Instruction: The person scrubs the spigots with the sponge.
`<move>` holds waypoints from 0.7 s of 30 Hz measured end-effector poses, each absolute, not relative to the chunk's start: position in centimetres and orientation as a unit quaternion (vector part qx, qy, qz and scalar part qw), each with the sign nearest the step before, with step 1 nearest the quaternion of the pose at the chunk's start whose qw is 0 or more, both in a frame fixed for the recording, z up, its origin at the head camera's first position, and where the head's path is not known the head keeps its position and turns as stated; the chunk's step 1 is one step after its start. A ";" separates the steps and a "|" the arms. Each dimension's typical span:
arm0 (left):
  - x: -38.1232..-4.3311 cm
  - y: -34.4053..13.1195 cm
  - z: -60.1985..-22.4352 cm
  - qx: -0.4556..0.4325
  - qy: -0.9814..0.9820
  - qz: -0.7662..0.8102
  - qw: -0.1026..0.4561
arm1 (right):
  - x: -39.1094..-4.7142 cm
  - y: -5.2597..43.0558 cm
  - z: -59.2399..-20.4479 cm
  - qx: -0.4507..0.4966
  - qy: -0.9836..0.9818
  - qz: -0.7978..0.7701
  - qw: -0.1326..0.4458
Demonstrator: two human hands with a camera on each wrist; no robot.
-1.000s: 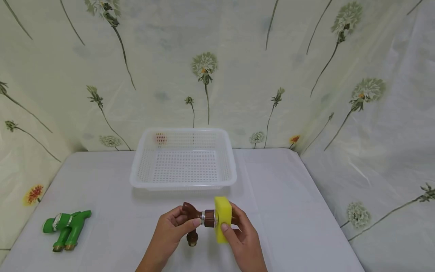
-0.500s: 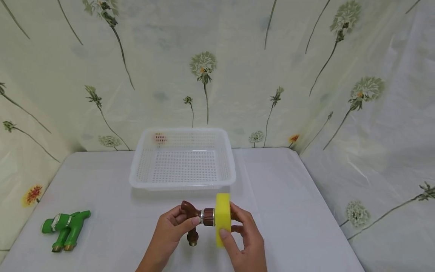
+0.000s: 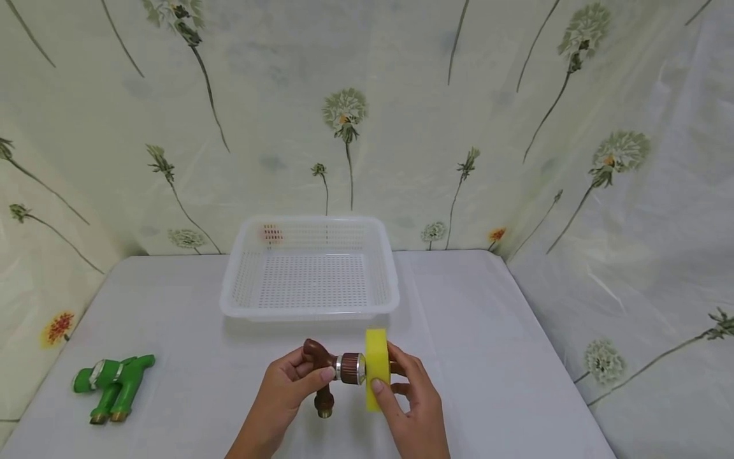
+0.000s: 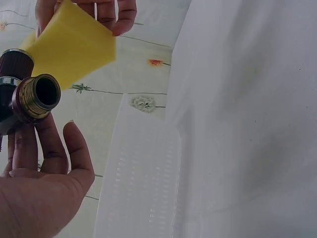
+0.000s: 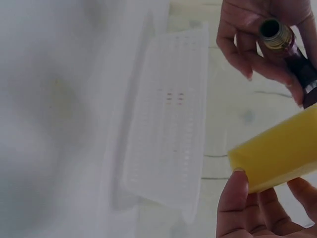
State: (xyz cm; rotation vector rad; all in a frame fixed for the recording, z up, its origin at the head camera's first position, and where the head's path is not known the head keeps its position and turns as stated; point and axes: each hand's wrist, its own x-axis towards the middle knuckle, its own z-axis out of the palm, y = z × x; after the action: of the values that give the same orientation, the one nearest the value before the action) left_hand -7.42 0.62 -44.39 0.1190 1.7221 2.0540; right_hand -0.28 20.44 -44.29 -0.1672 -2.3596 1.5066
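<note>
And there's the brown tap [image 3: 350,368], held above the near side of the bench [image 3: 470,331], its long axis running left to right, the ribbed collar facing right. Its brass threaded outlet [image 3: 324,412] points down and toward the person, the lever curving up at the left. The left hand [image 3: 289,395] has it, fingers and thumb pinching the body! Right at the collar's end stands a yellow sponge [image 3: 376,363], upright, blocking the way to the right hand [image 3: 415,401], whose fingers and thumb pinch it; contact with the tap, I can't tell. Beyond them, the white perforated basket [image 3: 309,313]. Far left, a green tap [image 3: 117,386] lies, two brass-ended outlets pointing nearward.
</note>
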 end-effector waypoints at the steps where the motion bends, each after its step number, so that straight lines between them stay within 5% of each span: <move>1: -7.4 0.6 -44.4 0.045 0.626 0.745 0.226 | -0.3 20.5 -44.5 -0.062 -0.831 0.525 0.170; 21: -7.2 1.6 -43.9 0.023 0.614 0.772 0.160 | 0.2 17.9 -46.0 -0.110 -0.794 0.595 0.061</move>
State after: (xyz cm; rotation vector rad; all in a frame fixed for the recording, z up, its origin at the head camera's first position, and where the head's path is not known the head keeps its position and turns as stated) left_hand -7.19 1.55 -43.94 0.0646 1.7555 2.2069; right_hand 0.19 17.91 -46.04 -0.3319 -2.4025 1.7985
